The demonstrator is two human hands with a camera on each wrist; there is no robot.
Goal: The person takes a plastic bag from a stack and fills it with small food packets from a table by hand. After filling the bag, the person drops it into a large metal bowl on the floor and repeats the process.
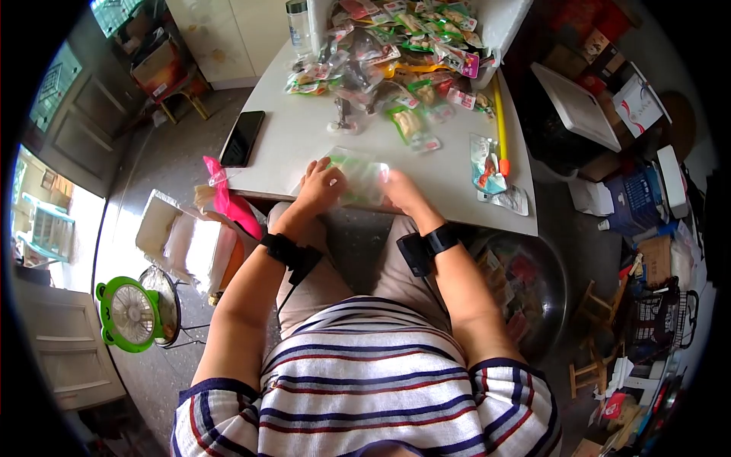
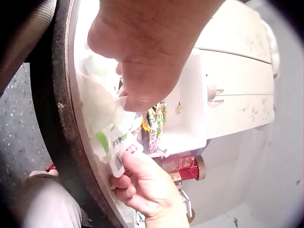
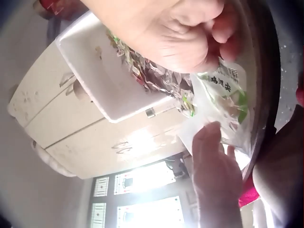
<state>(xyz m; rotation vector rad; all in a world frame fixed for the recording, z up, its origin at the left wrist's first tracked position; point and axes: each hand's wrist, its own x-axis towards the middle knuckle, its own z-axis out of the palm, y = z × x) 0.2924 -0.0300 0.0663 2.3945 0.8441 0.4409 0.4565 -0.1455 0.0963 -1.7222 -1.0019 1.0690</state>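
Note:
Between the two hands, at the table's near edge, is a clear plastic food packet (image 1: 358, 174) with green print. In the right wrist view the packet (image 3: 228, 95) shows a white label, dark characters and a barcode. My right hand (image 1: 405, 192) grips its right end; thumb and curled fingers of that hand (image 2: 147, 183) hold the label corner in the left wrist view. At the other end, my left hand (image 1: 321, 186) pinches the clear film (image 2: 111, 107) between thumb and fingers. The left hand (image 3: 214, 164) partly hides that end.
A pile of similar packets (image 1: 411, 38) spills from a white foam box (image 1: 506, 27) at the back. Nearer lie a loose packet (image 1: 411, 126), a blue-white pouch (image 1: 486, 164), a yellow stick (image 1: 500, 114) and a black phone (image 1: 242, 139). A metal basin (image 1: 560, 293) stands below right.

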